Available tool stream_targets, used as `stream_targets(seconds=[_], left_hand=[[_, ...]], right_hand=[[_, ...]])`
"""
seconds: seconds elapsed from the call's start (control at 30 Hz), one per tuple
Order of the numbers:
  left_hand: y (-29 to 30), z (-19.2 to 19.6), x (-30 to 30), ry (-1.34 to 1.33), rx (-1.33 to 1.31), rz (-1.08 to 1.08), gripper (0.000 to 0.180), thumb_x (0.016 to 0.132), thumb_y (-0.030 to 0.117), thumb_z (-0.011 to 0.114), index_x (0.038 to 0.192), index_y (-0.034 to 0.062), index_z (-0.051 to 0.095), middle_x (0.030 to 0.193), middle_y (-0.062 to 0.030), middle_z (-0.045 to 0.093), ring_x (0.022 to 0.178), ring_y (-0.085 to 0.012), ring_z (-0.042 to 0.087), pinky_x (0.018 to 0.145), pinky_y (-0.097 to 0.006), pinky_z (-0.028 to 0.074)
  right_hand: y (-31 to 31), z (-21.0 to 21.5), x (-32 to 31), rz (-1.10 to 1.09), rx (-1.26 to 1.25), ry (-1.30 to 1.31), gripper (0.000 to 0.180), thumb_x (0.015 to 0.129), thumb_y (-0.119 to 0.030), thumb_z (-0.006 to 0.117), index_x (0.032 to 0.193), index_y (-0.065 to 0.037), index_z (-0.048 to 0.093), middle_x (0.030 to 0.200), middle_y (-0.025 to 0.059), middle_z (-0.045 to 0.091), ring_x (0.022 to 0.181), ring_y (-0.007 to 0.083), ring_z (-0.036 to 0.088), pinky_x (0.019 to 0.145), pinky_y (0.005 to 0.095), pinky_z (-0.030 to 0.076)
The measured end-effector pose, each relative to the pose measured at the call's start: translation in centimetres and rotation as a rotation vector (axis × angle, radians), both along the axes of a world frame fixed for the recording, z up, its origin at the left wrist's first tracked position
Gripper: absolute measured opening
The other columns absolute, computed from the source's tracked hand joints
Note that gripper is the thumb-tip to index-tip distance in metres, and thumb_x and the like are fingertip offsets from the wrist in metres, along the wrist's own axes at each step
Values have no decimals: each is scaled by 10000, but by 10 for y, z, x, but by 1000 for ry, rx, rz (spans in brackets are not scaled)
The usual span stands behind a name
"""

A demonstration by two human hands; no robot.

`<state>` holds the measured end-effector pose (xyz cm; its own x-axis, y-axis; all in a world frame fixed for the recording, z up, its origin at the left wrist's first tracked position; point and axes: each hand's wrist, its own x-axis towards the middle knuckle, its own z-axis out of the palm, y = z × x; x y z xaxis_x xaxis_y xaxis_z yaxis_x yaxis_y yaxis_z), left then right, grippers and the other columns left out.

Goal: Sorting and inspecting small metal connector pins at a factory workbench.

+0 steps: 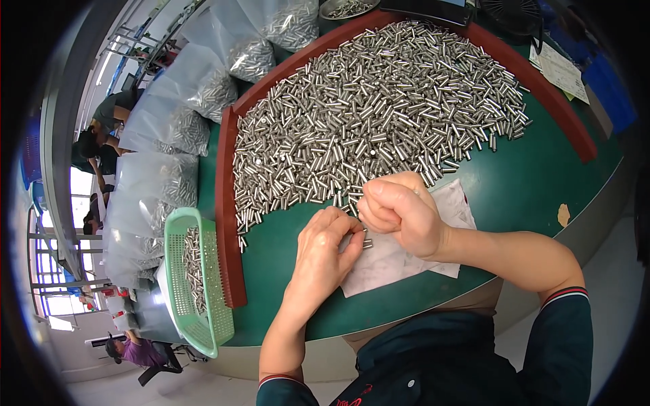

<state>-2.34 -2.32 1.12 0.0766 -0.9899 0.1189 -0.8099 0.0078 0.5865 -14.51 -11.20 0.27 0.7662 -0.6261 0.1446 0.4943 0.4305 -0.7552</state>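
Observation:
A big heap of short, shiny metal pins (379,101) covers much of the green table. At its near edge, over a stained white cloth (447,210), my two hands meet. My left hand (321,250) is closed, its fingers curled toward the thumb; what they hold, if anything, is hidden. A few pins (367,241) show just beside its thumb tip, and whether they are gripped or lie on the cloth is unclear. My right hand (406,213) makes a fist above the cloth, touching or nearly touching the left fingertips. Its inside cannot be seen.
A dark red raised border (227,203) rims the heap. Left of it stand a light green basket (213,291) of pins and several clear bags (213,95) of pins. A metal bowl (349,8) and a black fan (511,13) sit at the back. Other people work far left.

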Motion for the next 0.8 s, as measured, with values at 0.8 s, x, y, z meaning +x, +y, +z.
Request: stream_targets(seconds=[0.8], left_hand=[[0,-3,1,20,-3,23,72,645,9,628,689,-1,572,662,-82,524,605,-250,509,551,-337,412]], right_hand=[[5,-10,4,-23,51,-5,377,847,-156,350,482,-94,279,439,-11,263,420,83,225,418,240,195]])
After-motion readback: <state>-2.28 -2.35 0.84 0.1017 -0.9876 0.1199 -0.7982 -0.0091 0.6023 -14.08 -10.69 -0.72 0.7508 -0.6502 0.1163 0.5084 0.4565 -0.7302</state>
